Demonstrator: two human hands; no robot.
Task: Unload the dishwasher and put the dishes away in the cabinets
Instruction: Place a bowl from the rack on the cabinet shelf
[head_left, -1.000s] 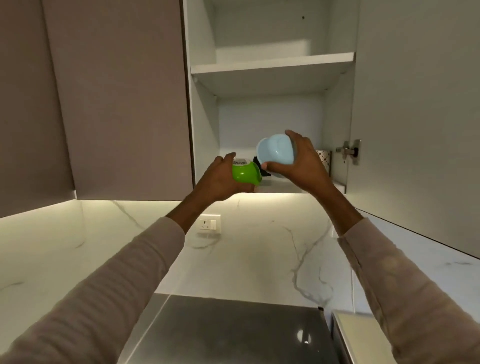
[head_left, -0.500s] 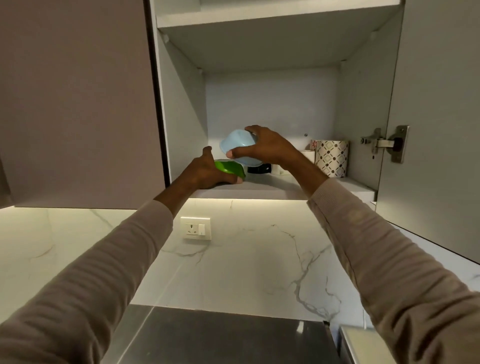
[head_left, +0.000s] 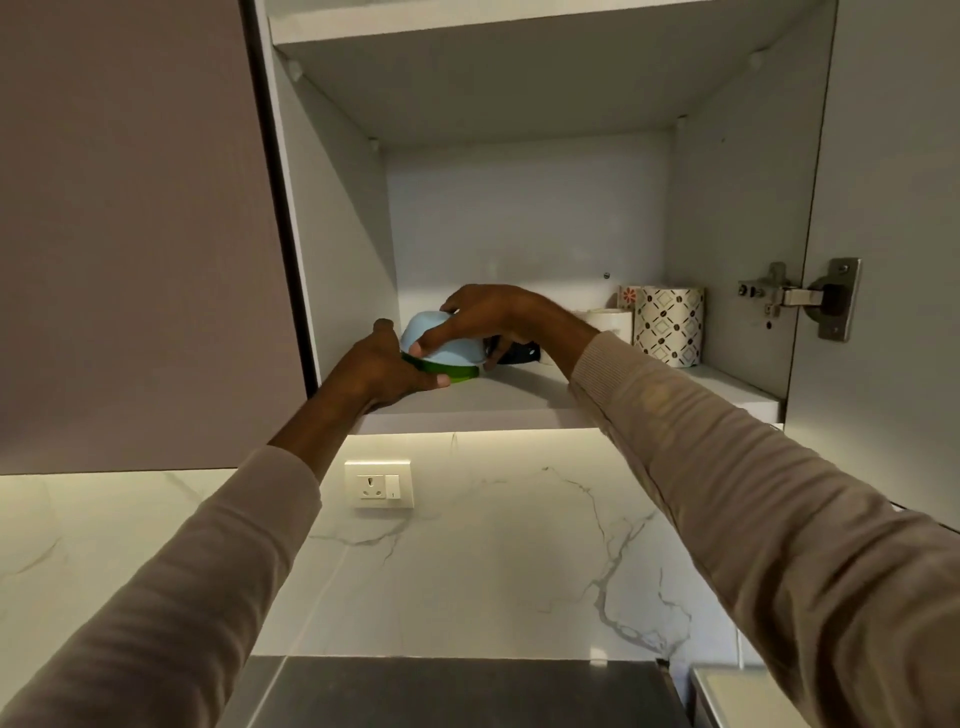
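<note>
Risk: the blue bowl (head_left: 447, 348) is sitting dome-up over the green bowl (head_left: 453, 372), both resting near the front of the cabinet shelf (head_left: 519, 402). If either hand is letting go while the stack is tilting, the smooth top bowl could slide off toward the person. A dark item (head_left: 522, 352) is lying just beyond the right hand (head_left: 491, 317), and a push could knock it. The left hand (head_left: 384, 371) is gripping the green rim from the near side. The right hand is clasping the blue bowl from above. The blue bowl is looking pale, glossy and rounded. The green one is showing only as a bright band between the hands.
</note>
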